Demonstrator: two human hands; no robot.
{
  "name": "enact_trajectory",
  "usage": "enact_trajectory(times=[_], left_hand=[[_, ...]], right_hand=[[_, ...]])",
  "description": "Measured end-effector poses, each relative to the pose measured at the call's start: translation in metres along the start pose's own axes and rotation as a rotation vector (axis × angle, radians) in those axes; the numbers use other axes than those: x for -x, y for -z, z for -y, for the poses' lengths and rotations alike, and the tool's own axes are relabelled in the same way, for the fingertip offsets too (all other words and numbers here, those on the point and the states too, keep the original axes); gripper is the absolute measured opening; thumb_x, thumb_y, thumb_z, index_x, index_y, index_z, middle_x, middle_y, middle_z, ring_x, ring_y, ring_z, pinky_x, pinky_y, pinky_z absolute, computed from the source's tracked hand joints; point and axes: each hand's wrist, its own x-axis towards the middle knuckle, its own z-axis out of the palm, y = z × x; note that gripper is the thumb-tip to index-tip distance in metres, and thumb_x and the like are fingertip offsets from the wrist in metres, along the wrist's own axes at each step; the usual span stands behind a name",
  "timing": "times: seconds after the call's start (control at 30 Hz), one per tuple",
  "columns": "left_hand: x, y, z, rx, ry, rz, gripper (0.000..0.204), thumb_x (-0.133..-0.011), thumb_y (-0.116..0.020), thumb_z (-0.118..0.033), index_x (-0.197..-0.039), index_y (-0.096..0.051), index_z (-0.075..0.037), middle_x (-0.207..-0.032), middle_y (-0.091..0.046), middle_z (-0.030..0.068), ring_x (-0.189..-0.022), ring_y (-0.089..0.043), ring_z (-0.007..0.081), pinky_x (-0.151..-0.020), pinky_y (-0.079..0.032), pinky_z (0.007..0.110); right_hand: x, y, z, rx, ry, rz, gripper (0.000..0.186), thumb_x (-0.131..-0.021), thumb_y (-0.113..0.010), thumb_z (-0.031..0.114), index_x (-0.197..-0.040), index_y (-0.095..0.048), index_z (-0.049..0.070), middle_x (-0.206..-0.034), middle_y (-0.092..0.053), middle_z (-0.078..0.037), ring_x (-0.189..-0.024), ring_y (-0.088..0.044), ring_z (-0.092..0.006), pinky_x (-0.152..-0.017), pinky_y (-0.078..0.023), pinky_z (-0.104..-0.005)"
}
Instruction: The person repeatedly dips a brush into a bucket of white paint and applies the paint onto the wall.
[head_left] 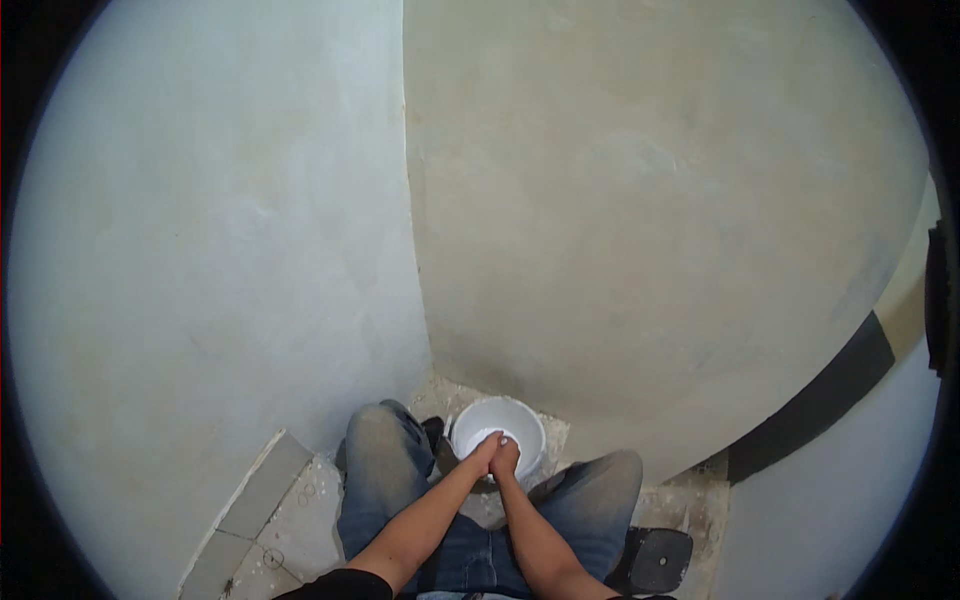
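Note:
My left hand (485, 451) and my right hand (505, 456) are held together over a white bucket (530, 424) that stands on the floor between my knees, with white material in its bottom. The fingers of both hands are closed against each other; a small whitish bit shows at the top between them, too small to name. My knees, in dusty blue jeans, are bent on either side of the bucket.
Pale plastered walls (210, 220) meet in a corner ahead. The floor (438, 392) is stained. Grey tiles (270, 470) lie at lower left. A dark square plastic object (650, 560) is by my right leg; a dark band (810, 390) runs along the right.

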Motion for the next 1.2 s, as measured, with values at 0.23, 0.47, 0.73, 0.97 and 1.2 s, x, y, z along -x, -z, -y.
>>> enact_trajectory(times=[0.23,0.47,0.73,0.97,1.2], left_hand=[[0.002,-0.007,0.009,-0.164,-0.027,-0.057,0.049,-0.088,-0.049,-0.043,-0.115,-0.056,-0.003,-0.112,-0.06,0.0137,-0.095,-0.059,0.0258,-0.08,-0.048,0.042],[0.006,-0.009,0.027,-0.331,-0.099,-0.134,0.052,-0.087,-0.051,-0.043,-0.116,-0.056,-0.001,-0.113,-0.059,0.0143,-0.096,-0.059,0.0249,-0.081,-0.048,0.042],[-0.005,0.003,0.021,-0.319,-0.23,-0.164,0.061,-0.084,-0.051,-0.044,-0.114,-0.057,0.009,-0.116,-0.059,0.022,-0.105,-0.058,0.0287,-0.089,-0.043,0.037],[0.002,-0.029,0.028,-0.286,-0.235,-0.132,0.059,-0.084,-0.052,-0.042,-0.114,-0.056,0.009,-0.11,-0.06,0.0201,-0.099,-0.059,0.0259,-0.084,-0.044,0.036],[-0.011,-0.027,0.043,-0.272,-0.082,-0.135,0.058,-0.082,-0.055,-0.039,-0.112,-0.057,0.01,-0.107,-0.06,0.0262,-0.097,-0.06,0.0298,-0.08,-0.048,0.041]], right_hand=[[-0.007,-0.001,-0.021,-0.072,0.103,-0.032,0.03,-0.078,-0.063,0.027,-0.086,-0.064,-0.003,-0.085,-0.066,-0.023,-0.082,-0.065,-0.0358,-0.071,-0.049,-0.045],[-0.001,-0.001,-0.04,-0.038,0.087,0.061,0.03,-0.074,-0.067,0.029,-0.082,-0.067,-0.001,-0.081,-0.068,-0.02,-0.078,-0.067,-0.0302,-0.067,-0.05,-0.0422],[-0.025,-0.032,-0.056,-0.184,0.194,0.117,0.021,-0.082,-0.058,0.019,-0.087,-0.063,-0.001,-0.082,-0.066,-0.018,-0.078,-0.065,-0.0273,-0.067,-0.048,-0.0396],[-0.034,-0.022,-0.084,-0.329,-0.059,0.113,0.033,-0.084,-0.062,0.03,-0.099,-0.061,0.001,-0.091,-0.064,-0.019,-0.084,-0.061,-0.0212,-0.073,-0.048,-0.0372],[-0.028,-0.003,-0.088,0.018,-0.229,0.134,0.038,-0.075,-0.067,0.027,-0.088,-0.064,-0.008,-0.086,-0.066,-0.025,-0.082,-0.067,-0.0322,-0.07,-0.051,-0.0414]])
